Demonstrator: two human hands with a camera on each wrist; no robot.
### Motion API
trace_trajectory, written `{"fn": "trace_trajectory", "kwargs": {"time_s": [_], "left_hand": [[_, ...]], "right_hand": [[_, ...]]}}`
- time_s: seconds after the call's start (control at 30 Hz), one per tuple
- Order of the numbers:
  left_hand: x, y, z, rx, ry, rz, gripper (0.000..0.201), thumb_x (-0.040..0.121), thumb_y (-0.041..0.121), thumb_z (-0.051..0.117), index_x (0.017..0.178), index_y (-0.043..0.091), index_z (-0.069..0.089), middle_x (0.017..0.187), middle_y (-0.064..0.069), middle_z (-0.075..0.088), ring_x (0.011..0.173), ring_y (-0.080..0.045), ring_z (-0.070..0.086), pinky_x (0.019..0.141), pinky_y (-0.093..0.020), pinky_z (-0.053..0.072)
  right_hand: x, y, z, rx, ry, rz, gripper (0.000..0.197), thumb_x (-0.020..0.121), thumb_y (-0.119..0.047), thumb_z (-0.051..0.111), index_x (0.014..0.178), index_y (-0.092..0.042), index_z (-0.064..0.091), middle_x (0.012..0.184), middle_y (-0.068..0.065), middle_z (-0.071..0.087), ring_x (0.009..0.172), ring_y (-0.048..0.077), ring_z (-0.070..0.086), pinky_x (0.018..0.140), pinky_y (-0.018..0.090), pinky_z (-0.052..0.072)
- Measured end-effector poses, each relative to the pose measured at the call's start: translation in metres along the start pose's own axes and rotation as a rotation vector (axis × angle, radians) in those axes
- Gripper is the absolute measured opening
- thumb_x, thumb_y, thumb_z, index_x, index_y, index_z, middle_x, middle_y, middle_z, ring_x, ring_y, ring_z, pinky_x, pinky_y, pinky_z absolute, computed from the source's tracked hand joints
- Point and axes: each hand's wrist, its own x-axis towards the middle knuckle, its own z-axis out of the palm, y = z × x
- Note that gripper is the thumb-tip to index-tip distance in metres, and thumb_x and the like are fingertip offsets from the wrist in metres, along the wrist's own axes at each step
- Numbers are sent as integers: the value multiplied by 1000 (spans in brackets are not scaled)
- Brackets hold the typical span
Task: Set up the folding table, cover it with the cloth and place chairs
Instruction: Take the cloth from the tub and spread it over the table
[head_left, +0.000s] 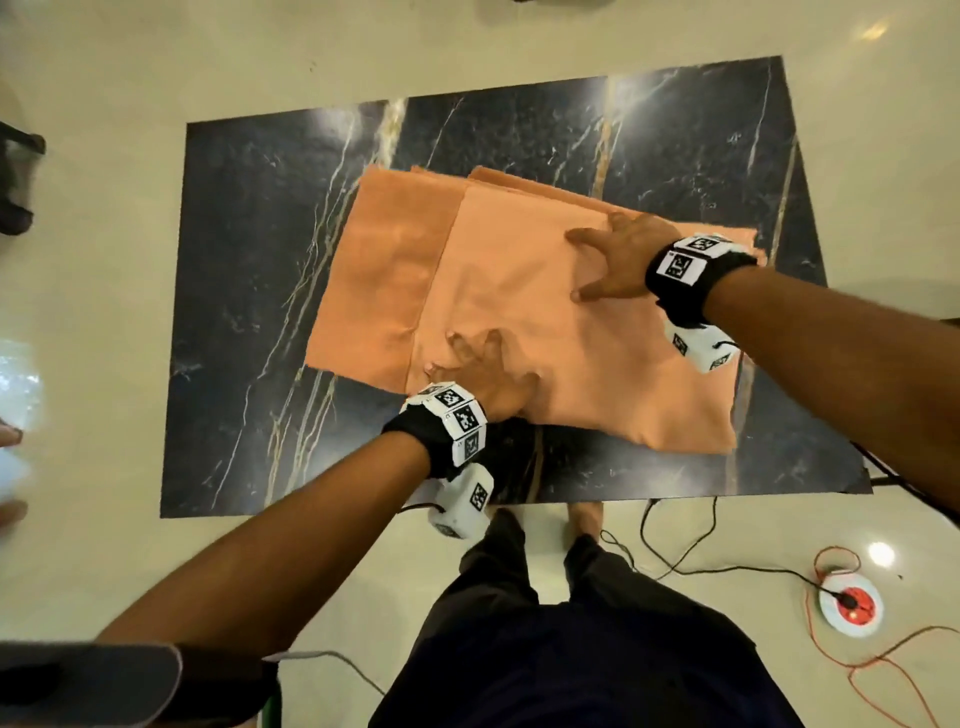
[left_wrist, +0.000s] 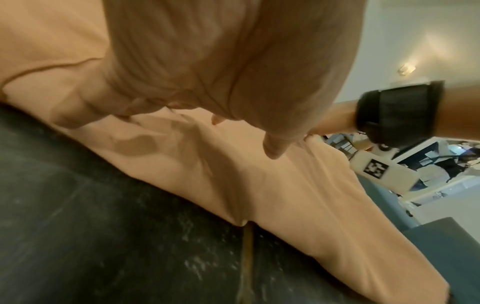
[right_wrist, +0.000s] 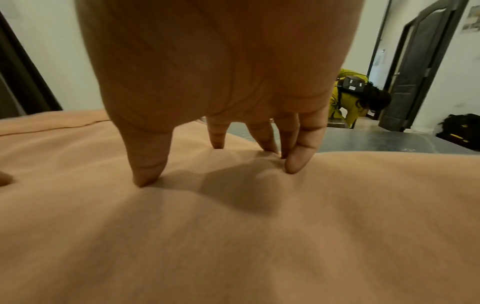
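Note:
The folding table (head_left: 260, 312) stands open, its top dark with a marble pattern. An orange cloth (head_left: 519, 312) lies on it, still folded in layers and covering only the middle and right part. My left hand (head_left: 478, 369) rests on the cloth near its front edge with fingers spread; in the left wrist view its fingertips (left_wrist: 272, 150) press into the cloth (left_wrist: 285, 185), which wrinkles there. My right hand (head_left: 610, 265) lies spread on the cloth farther back and right. In the right wrist view its fingertips (right_wrist: 293, 164) press down on the cloth (right_wrist: 233, 236). No chair is clearly in view.
I stand at the table's front edge, feet (head_left: 584, 519) on the pale floor. Black and orange cables run to a round white and red socket reel (head_left: 850, 604) at the right. A dark object (head_left: 15, 182) sits at the far left. A person in yellow (right_wrist: 345, 98) bends near a dark door (right_wrist: 415, 72).

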Motion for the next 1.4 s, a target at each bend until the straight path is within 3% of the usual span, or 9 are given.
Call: {"fn": "trace_trajectory", "kwargs": {"time_s": [0.33,0.53,0.63,0.73,0.87,1.0,1.13,1.3,1.4], "left_hand": [[108,-78,-115,384,148,461,80,91,52,53,151,52,1,165,4,-16,146,-50,-11,115,-67,14],[75,-26,-112,421,429,572,56,93,26,49,147,16,38,155,-14,32,141,-41,28,105,-58,37],[38,6,-67,283,405,661,54,92,32,48,142,13,43,148,-13,41,131,-39,42,98,-53,43],[-1,35,-25,283,292,683,66,83,44,53,145,23,40,153,-5,34,135,-32,38,107,-48,36],[-42,63,24,134,288,688,71,71,64,50,132,27,44,129,-3,49,119,-30,45,99,-48,42],[-58,82,51,90,286,538,106,61,76,60,146,30,17,134,-3,40,119,-30,38,94,-48,45],[-59,95,50,-8,339,451,101,75,47,67,155,30,8,138,-8,41,121,-34,40,94,-47,45],[-48,83,20,-366,319,495,66,80,26,73,140,18,46,129,-8,58,115,-26,54,89,-30,42],[-46,63,4,-691,309,426,61,74,-5,60,128,22,55,115,-1,65,102,-19,63,77,-20,46]], "right_hand": [[-89,-14,68,477,-32,274,81,86,-66,59,154,-46,20,136,17,40,122,44,50,102,50,44],[-127,-35,104,736,3,233,84,90,-57,61,157,-44,11,139,16,50,124,37,53,105,43,43],[-126,-35,103,753,8,215,89,89,-52,66,157,-40,10,141,17,54,124,37,55,105,42,44],[-123,-29,100,734,8,205,90,84,-55,67,154,-44,11,132,18,61,117,38,60,98,42,48],[-123,-18,93,802,14,155,80,89,-34,63,155,-41,17,117,18,65,108,37,62,85,36,45],[-124,-12,90,940,24,25,79,86,-8,47,152,-43,24,119,6,65,103,27,63,91,40,52],[-123,-7,95,1197,92,-51,79,84,15,40,151,-28,36,70,-15,56,66,1,56,69,25,49],[-121,-14,89,1237,178,-26,60,91,-7,54,142,-36,44,84,0,66,79,20,67,88,44,56],[-123,-20,81,1132,224,5,53,92,-13,60,140,-34,50,92,-8,64,93,16,64,97,41,52]]}}
